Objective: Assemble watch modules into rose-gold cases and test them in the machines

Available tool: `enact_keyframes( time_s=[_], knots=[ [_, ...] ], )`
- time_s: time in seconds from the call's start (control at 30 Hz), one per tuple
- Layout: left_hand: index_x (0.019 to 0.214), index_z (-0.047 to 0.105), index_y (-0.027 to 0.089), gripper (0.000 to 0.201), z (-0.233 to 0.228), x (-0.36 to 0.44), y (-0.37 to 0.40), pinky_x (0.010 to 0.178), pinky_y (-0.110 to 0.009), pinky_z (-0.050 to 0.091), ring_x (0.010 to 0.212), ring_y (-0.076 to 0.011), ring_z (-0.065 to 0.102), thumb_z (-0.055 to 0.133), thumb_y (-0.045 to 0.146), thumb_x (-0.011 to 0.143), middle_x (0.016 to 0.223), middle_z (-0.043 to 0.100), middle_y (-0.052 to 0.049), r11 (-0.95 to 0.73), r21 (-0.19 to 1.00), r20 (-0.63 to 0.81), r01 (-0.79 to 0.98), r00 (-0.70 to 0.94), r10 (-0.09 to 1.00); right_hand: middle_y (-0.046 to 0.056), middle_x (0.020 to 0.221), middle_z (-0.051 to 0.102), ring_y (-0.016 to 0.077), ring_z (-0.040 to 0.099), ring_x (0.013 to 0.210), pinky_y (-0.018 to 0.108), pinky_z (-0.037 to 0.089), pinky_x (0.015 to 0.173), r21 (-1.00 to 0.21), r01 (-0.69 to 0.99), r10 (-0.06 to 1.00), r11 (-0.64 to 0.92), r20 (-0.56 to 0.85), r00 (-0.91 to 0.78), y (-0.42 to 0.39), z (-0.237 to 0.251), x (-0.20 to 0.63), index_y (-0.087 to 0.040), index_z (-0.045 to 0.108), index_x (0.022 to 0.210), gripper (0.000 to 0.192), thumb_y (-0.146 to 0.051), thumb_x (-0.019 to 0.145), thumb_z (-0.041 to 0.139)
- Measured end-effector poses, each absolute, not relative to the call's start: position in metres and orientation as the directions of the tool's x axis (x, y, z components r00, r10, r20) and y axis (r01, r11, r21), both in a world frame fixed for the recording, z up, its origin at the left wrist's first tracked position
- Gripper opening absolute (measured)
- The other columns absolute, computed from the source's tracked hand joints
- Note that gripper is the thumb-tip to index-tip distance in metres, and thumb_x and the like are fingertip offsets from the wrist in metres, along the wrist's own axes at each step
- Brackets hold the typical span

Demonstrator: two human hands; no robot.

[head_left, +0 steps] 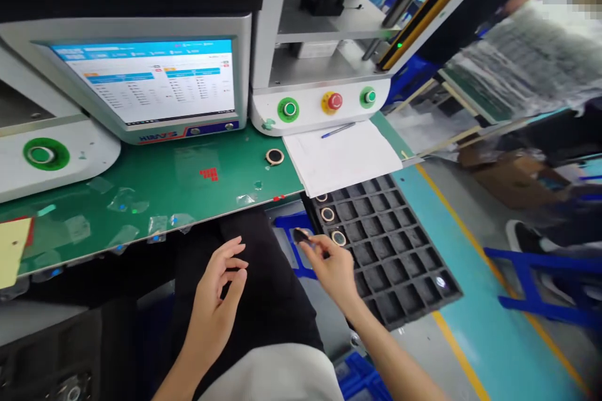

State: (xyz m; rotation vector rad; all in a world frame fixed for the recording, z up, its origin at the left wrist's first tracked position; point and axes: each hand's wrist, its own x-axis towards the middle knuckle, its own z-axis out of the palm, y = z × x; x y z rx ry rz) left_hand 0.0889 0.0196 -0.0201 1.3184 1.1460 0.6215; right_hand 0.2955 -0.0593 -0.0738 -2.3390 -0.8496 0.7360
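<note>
My right hand [332,266] pinches a small round dark part [301,236] between thumb and fingers, just left of the black compartment tray [399,272]. In the tray's left column sit a few round parts with dark centres and light rims, such as this ring-edged disc [338,238]. My left hand [219,297] hovers over my lap with fingers loosely bent and apart, holding nothing. A similar gold-rimmed black disc [274,156] lies on the green bench top [239,166].
White paper [343,156] with a blue pen [338,130] overlaps the bench edge and tray. Behind stand a monitor [150,81] and a press with a red stop button [335,101]. Plastic scraps [157,225] line the front edge. At right, a person holds a wrapped stack [540,62].
</note>
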Motion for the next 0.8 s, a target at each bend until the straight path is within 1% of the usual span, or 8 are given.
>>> enact_keyframes(
  time_s=[0.1,0.17,0.23,0.3,0.37,0.47,0.67,0.8],
  knots=[
    [0.116,0.067,0.023,0.028,-0.028,0.091,0.025,0.081,-0.031,0.055,0.097,-0.0217,0.064,0.057,0.039,0.094,0.131,0.061,-0.009,0.180,0.943,-0.290,0.281,0.425,0.857,0.000,0.077,0.062,0.0129,0.058,0.069,0.030,0.050,0.069,-0.332,0.413,0.515,-0.848,-0.329,0.792,-0.095,-0.104,0.340,-0.015,0.064,0.092,0.023,-0.037,0.093,0.062],
    [0.114,0.067,0.024,0.027,-0.031,0.090,0.028,0.081,-0.032,0.055,0.097,-0.0223,0.064,0.056,0.039,0.094,0.129,0.063,-0.008,0.176,0.936,-0.304,0.305,0.447,0.841,0.003,0.094,0.066,0.0149,0.064,0.081,0.034,0.054,0.077,-0.154,0.402,0.431,-0.903,-0.342,0.835,-0.116,-0.119,0.356,-0.014,0.064,0.099,0.021,-0.035,0.096,0.060],
    [0.114,0.067,0.024,0.028,-0.032,0.088,0.029,0.082,-0.033,0.055,0.099,-0.0235,0.064,0.056,0.040,0.094,0.127,0.064,-0.008,0.180,0.926,-0.325,0.331,0.457,0.828,0.006,0.104,0.067,0.0173,0.066,0.091,0.038,0.056,0.083,-0.024,0.402,0.383,-0.915,-0.357,0.852,-0.129,-0.131,0.362,-0.014,0.064,0.106,0.023,-0.034,0.096,0.060],
    [0.113,0.068,0.023,0.029,-0.031,0.087,0.030,0.085,-0.034,0.055,0.101,-0.0242,0.064,0.056,0.040,0.094,0.124,0.065,-0.009,0.188,0.917,-0.342,0.351,0.455,0.822,0.007,0.109,0.066,0.0189,0.066,0.096,0.040,0.056,0.086,0.059,0.417,0.368,-0.907,-0.373,0.852,-0.133,-0.141,0.360,-0.014,0.063,0.111,0.026,-0.034,0.096,0.061],
    [0.110,0.069,0.023,0.028,-0.029,0.085,0.029,0.087,-0.034,0.054,0.101,-0.0242,0.064,0.056,0.041,0.093,0.123,0.066,-0.008,0.198,0.912,-0.354,0.360,0.444,0.823,0.008,0.111,0.066,0.0197,0.066,0.098,0.041,0.056,0.087,0.107,0.446,0.375,-0.889,-0.389,0.842,-0.132,-0.149,0.357,-0.013,0.063,0.114,0.028,-0.035,0.096,0.061],
    [0.107,0.070,0.023,0.028,-0.027,0.082,0.027,0.086,-0.034,0.054,0.102,-0.0246,0.064,0.057,0.041,0.091,0.122,0.067,-0.008,0.216,0.901,-0.372,0.376,0.415,0.830,0.008,0.113,0.066,0.0200,0.066,0.099,0.041,0.056,0.087,0.138,0.496,0.405,-0.858,-0.412,0.816,-0.128,-0.156,0.353,-0.014,0.063,0.115,0.030,-0.036,0.096,0.061],
    [0.111,0.070,0.023,0.033,-0.032,0.075,0.025,0.067,-0.029,0.055,0.103,-0.0277,0.066,0.058,0.045,0.090,0.117,0.069,-0.008,0.275,0.874,-0.433,0.401,0.384,0.815,0.007,0.110,0.066,0.0178,0.066,0.092,0.038,0.057,0.081,0.109,0.576,0.475,-0.810,-0.456,0.753,-0.132,-0.148,0.368,-0.016,0.062,0.117,0.030,-0.038,0.097,0.058],
    [0.110,0.071,0.023,0.033,-0.039,0.071,0.025,0.061,-0.027,0.054,0.101,-0.0275,0.067,0.057,0.046,0.090,0.118,0.069,-0.009,0.221,0.871,-0.412,0.439,0.408,0.815,0.007,0.114,0.065,0.0195,0.066,0.098,0.040,0.056,0.086,0.103,0.613,0.529,-0.783,-0.407,0.744,-0.123,-0.145,0.384,-0.015,0.062,0.117,0.030,-0.037,0.097,0.059]
  ],
)
